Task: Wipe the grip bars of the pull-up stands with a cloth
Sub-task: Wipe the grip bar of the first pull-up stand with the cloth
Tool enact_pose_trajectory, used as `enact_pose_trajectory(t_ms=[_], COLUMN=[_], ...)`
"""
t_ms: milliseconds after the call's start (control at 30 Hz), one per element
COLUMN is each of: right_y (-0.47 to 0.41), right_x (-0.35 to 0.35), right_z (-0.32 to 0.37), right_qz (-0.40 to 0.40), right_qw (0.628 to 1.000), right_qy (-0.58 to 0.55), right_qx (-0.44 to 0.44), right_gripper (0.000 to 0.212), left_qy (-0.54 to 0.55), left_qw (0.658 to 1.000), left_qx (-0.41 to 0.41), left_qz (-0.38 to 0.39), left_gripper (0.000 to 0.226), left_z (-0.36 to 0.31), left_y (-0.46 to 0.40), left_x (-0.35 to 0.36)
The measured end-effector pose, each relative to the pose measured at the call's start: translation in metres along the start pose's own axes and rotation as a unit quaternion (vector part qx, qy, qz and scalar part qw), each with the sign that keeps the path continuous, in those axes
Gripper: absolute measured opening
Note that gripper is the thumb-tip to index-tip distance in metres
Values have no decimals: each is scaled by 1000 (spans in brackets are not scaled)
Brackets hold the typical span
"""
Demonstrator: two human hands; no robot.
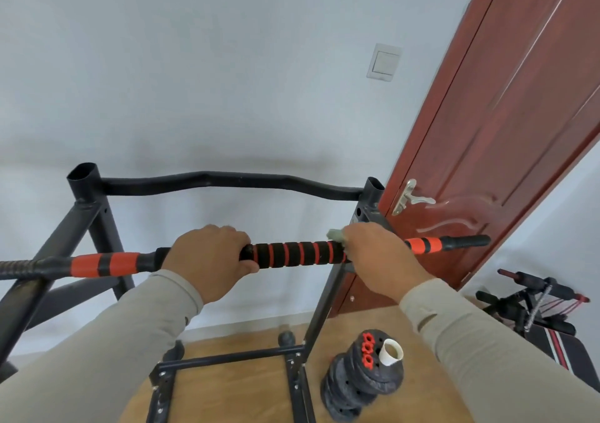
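Note:
A black pull-up stand [97, 214] fills the left and middle of the view. Its front grip bar [292, 253], wrapped in black and red foam, runs across the frame at hand height. My left hand [211, 257] is closed around that bar left of the striped foam section. My right hand [380, 257] is closed over the bar at the right end of that section, pressing a pale green cloth [336, 235] against it; only a corner of the cloth shows above my fingers. A second curved black bar [227, 180] spans the back of the stand.
A red-brown door [487, 130] with a silver handle [409, 197] stands right behind the stand's right post. On the wooden floor, a stack of black weight plates [357, 380] carries a paper cup [391, 352]. A folded exercise bench [535, 312] sits at the far right.

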State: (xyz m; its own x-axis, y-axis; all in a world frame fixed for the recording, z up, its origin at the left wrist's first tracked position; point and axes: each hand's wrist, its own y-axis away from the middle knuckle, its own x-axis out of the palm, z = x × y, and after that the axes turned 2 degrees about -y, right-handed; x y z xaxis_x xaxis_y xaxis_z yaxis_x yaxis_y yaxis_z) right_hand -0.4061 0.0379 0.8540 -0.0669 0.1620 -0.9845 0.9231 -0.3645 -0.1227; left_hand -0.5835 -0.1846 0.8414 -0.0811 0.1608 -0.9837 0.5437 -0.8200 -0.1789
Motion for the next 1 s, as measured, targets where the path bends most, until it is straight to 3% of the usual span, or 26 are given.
enact_pose_trajectory(t_ms=[100, 167, 400, 500, 600, 667, 767, 867, 1000], right_y=[11, 10, -10, -12, -5, 0, 12, 12, 6], right_x=[-9, -7, 17, 27, 21, 15, 3, -8, 1], right_z=[-46, -36, 117, 134, 93, 53, -2, -15, 29], right_qz=[32, 16, -144, -186, -141, -103, -36, -35, -62], right_qw=[991, 986, 979, 965, 979, 992, 994, 978, 986], right_qy=[41, 14, -126, -184, -134, -76, 15, 36, -48], right_qx=[124, 167, 66, 6, -53, -21, 105, 200, 149], right_gripper=[30, 24, 19, 18, 46, 56, 35, 19, 37], left_qy=[-1, 0, -10, -16, 0, 1, -2, 1, 30], left_qw=[1000, 1000, 1000, 1000, 1000, 1000, 1000, 1000, 999], left_qx=[-1, 5, 7, 5, 9, 16, 11, 2, 20], left_qz=[1, 2, -2, -2, 8, -4, -4, 2, 12], left_gripper=[31, 32, 30, 35, 31, 31, 33, 34, 42], left_z=[0, -1, 1, 2, 1, 0, 0, -2, 6], left_y=[0, 0, -2, -2, 0, 1, 1, 0, 10], left_x=[1, 1, 3, 3, 1, 1, 1, 0, -9])
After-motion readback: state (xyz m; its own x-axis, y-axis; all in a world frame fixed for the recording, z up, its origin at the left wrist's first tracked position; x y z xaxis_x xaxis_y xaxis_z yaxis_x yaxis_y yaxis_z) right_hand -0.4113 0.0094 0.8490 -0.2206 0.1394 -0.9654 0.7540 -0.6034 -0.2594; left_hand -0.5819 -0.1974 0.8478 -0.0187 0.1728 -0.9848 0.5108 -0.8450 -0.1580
